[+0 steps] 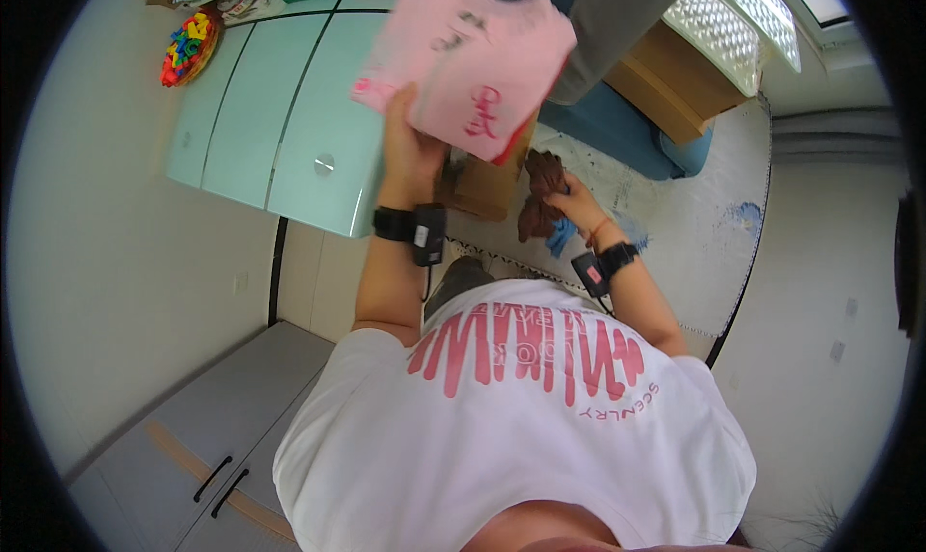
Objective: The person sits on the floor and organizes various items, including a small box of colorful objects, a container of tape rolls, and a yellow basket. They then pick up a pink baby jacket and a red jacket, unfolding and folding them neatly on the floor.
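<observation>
My left hand (410,151) grips the lower left edge of a pink folded garment (456,67) printed with darker pink and grey marks. A strip of red shows along the garment's right edge. Lower and to the right, my right hand (582,205) pinches a bunch of brown gloves (541,194). A light blue glove (560,237) hangs beneath the brown ones. Under the garment stands an open cardboard box (488,187), partly covered by it; what it holds cannot be made out clearly.
A pale green glass-topped cabinet (318,118) lies to the left, with a basket of colourful plastic pieces (189,49) at its far end. Grey cloth (622,24) hangs over a blue sofa (622,132). Another cardboard box (665,78) and a white perforated plastic piece (712,35) are farther right.
</observation>
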A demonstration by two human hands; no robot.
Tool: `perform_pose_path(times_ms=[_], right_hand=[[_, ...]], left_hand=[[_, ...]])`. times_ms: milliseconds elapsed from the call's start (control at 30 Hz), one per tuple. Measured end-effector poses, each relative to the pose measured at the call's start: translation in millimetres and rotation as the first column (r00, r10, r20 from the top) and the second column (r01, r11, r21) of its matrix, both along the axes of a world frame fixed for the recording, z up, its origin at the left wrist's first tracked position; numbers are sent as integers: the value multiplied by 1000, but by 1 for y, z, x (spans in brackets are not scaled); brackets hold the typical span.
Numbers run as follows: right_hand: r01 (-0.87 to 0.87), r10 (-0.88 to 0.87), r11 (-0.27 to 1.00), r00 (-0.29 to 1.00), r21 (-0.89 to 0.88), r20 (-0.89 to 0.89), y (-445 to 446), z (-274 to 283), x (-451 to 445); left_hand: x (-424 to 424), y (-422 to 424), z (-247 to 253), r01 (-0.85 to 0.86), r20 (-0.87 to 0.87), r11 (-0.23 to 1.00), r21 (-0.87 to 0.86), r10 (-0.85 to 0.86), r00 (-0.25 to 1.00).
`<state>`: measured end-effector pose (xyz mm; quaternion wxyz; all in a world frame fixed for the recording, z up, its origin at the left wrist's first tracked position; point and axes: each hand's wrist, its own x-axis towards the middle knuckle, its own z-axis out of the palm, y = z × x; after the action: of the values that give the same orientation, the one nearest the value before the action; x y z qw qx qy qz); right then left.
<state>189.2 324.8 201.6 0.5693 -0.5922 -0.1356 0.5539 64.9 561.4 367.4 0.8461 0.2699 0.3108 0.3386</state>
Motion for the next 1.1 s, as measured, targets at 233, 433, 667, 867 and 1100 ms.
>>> perform_pose_path(times_ms=[233,433,667,867,1100], right_hand=[[-29,-21,998,600,48,800,114,-32,51],[133,445,843,368,-520,816,188,-29,37],[-670,781,481,34,-566,623,186,-1,-8],[-49,69,997,347,-55,935,239,5,-35],[-765,630,523,49,-376,775,192,12,-116]], left_hand=[[-63,46,59,-272,63,930,245,265,962],[-122,37,52,-277,-106,944,177,298,949],[-131,48,33,-269,-135,952,147,289,948],[-122,60,30,-215,-167,957,193,248,954],[-117,56,49,-123,-208,966,227,171,963]])
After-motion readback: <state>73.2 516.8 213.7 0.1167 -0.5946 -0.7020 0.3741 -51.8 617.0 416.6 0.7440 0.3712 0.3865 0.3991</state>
